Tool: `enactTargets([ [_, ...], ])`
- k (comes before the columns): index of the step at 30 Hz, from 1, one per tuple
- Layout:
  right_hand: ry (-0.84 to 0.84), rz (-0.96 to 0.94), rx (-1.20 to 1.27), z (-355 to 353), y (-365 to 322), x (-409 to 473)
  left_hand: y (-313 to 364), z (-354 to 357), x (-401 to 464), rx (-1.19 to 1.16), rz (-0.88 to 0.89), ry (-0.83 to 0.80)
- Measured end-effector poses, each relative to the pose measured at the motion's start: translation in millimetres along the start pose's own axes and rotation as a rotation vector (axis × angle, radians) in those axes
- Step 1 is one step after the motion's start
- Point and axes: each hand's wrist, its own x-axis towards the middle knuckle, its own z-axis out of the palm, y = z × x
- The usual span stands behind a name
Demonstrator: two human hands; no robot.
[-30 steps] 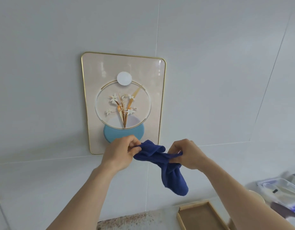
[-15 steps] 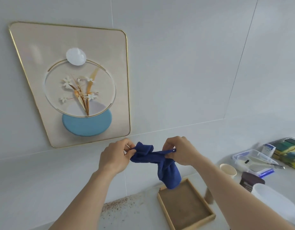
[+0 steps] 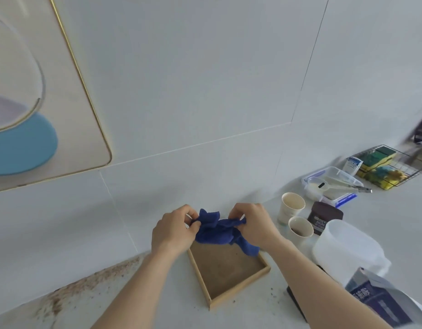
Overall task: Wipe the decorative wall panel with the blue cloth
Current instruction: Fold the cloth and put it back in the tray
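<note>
1. Left hand [image 3: 173, 230]: fingers pinched on one end of blue cloth [image 3: 220, 231]
2. Right hand [image 3: 254, 224]: pinching the other end, cloth bunched between hands
3. Wooden tray [image 3: 231, 293]: directly below cloth
4. Decorative wall panel [image 3: 70, 110]: upper left, well apart from both hands

two bare forearms — no sleeves, watch or rings on left hand [image 3: 173, 230] or right hand [image 3: 254, 224].

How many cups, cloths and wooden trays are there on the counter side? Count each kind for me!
Paper cups: 2, one behind and one in front
Blue cloth: 1, held in both hands
Wooden tray: 1
Total: 4
</note>
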Motion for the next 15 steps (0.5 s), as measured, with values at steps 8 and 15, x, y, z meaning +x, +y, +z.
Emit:
enactTargets([
  [8, 0.028, 0.100, 0.023, 57, 70, 2, -22, 90, 11, 0.015, -0.069, -0.124],
  [15, 0.019, 0.051, -0.077, 109, 113, 0, -47, 147, 9, 0.075, -0.043, -0.317],
])
